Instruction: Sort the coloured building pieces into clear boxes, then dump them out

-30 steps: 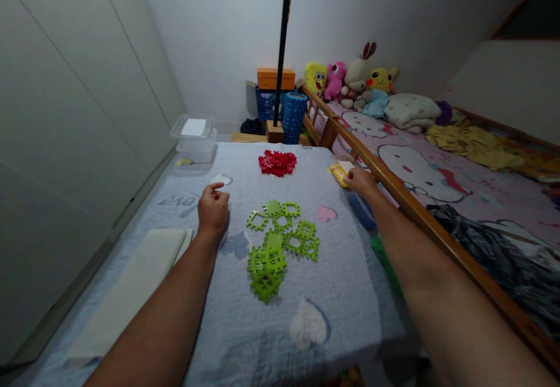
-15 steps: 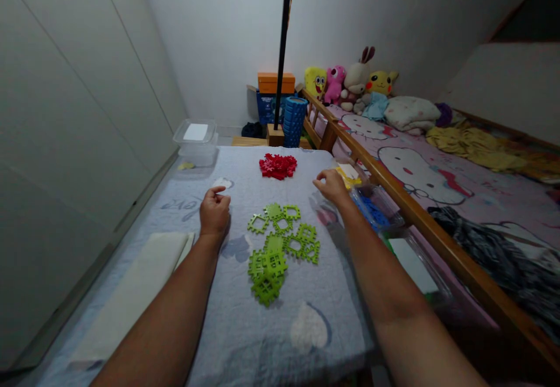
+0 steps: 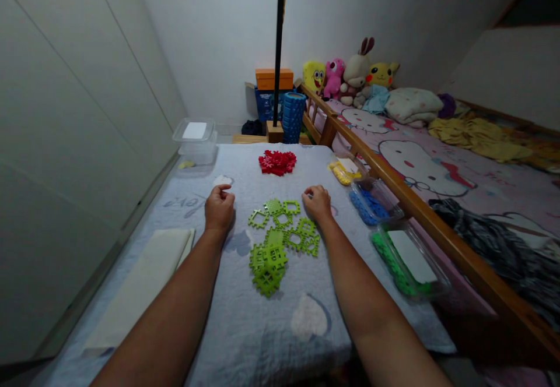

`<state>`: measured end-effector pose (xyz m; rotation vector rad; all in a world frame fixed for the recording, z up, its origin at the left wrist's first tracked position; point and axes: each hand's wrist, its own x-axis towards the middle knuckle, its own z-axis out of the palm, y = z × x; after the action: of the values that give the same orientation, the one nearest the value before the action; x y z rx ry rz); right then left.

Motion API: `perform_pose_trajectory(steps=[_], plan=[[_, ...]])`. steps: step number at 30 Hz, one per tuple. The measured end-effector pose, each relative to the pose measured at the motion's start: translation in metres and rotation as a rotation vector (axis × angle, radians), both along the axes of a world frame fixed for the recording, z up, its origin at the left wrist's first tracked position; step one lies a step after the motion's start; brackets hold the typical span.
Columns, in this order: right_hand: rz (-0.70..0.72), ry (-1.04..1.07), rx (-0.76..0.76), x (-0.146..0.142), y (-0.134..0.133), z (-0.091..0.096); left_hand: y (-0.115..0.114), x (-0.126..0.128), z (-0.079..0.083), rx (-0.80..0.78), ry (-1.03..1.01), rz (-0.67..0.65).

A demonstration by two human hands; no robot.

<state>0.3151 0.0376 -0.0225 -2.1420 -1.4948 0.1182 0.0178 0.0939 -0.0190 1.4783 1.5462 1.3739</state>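
Several green interlocking plastic tiles [image 3: 280,238] lie in the middle of a pale blue quilt [image 3: 271,317]. My left hand [image 3: 219,208] rests on the quilt just left of them, fingers curled loosely with nothing visible in them. My right hand [image 3: 317,203] rests at the pile's upper right edge, fingers curled down, touching or nearly touching a tile. A heap of red tiles [image 3: 277,162] sits farther back on the quilt.
Along the right edge stand clear boxes of yellow pieces [image 3: 343,172], blue pieces [image 3: 370,205] and green pieces [image 3: 405,259]. A wooden bed rail [image 3: 420,212] runs beside them. An empty clear tub [image 3: 195,137] sits far left, a folded cream cloth [image 3: 140,276] near left, a black pole [image 3: 277,55] behind.
My right hand has come back from the yellow box at the right edge to the green tiles. My left hand has hardly moved.
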Motion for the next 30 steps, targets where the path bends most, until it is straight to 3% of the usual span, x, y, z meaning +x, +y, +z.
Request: perform_pose_trajectory(steps=[6, 10, 17, 20, 25, 30], plan=[[0.002, -0.026, 0.012, -0.002, -0.003, 0.001, 0.0, 0.006, -0.002, 0.0, 0.183, 0.004], [0.019, -0.038, 0.043, -0.004, -0.002, -0.001, 0.002, 0.013, 0.002, -0.089, 0.356, 0.015], [0.29, 0.035, 0.177, -0.01, 0.001, -0.007, 0.022, 0.017, 0.027, -0.391, 0.647, -0.22], [0.31, 0.032, 0.151, -0.01, 0.003, -0.011, 0.038, 0.011, 0.039, -0.341, 0.706, -0.199], [0.306, -0.004, 0.137, -0.009, 0.004, -0.015, 0.064, -0.007, 0.061, -0.118, 0.885, -0.028], [0.311, -0.028, 0.145, -0.009, 0.003, -0.014, 0.088, -0.026, 0.079, -0.076, 1.033, 0.048]])
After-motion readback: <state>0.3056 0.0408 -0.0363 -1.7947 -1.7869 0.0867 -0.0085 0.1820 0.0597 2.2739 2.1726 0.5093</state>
